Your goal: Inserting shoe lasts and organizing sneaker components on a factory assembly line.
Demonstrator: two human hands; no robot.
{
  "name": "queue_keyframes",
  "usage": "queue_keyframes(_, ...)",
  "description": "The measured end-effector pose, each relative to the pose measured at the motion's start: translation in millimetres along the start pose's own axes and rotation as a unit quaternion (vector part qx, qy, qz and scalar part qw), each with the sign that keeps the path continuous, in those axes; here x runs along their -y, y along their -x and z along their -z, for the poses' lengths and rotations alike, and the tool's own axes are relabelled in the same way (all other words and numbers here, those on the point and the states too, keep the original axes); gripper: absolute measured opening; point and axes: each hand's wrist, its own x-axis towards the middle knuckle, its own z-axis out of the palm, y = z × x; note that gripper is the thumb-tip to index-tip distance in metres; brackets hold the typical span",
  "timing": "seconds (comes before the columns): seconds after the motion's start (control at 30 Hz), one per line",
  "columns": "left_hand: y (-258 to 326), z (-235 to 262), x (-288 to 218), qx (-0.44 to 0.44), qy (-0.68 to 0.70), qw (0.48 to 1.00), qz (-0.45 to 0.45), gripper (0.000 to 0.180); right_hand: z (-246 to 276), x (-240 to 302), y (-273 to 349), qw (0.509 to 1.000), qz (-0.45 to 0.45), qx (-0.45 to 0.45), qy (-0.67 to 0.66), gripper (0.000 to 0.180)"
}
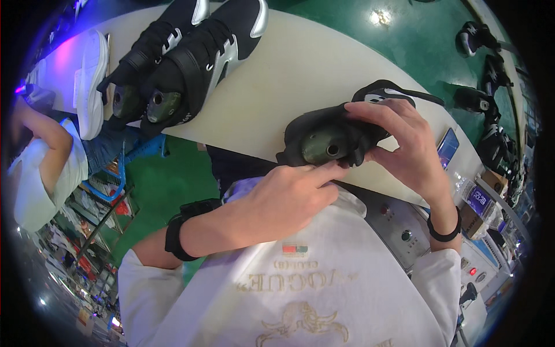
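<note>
A black shoe upper [295, 128] sits on a dark green shoe last [321, 144] at the near edge of the table, its heel end toward me. My right hand [404, 136] grips it from the right, fingers over the top of the collar and thumb lower down on the side. Closed at the lower heel edge is my left hand [300, 195], its fingertips pressed against the black material; part of them is hidden under the shoe. Two more black shoes [199, 63] with silver-white trim stand on green lasts at the far left of the table.
A white shoe sole [92, 87] stands on edge at the left, near a co-worker's arm [43, 139]. A phone [447, 148] lies at the table's right edge. Below is a control panel [399, 228] with buttons. Several black shoes [494, 98] line a rack at the far right.
</note>
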Motion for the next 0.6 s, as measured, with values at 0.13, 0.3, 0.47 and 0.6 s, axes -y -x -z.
queue_keyframes(0.13,-0.5,-3.1,4.7,0.063,-0.031,0.997,-0.044,0.005,-16.0,-2.3,7.4,0.994,0.068,-0.07,0.04,0.066)
queue_keyframes(0.3,-5.6,26.9,-5.9,0.0,0.022,0.999,-0.025,0.013,-26.5,-7.6,23.0,0.992,0.091,-0.075,0.045,0.071)
queue_keyframes(0.47,-30.2,-7.0,14.4,-0.179,-0.145,0.972,-0.038,0.054,-10.0,-3.4,22.7,0.996,0.05,-0.036,-0.067,0.055)
queue_keyframes(0.6,-32.8,-6.1,16.4,-0.169,-0.132,0.977,-0.016,0.057,7.5,-27.2,51.6,0.956,-0.11,-0.162,-0.218,0.036)
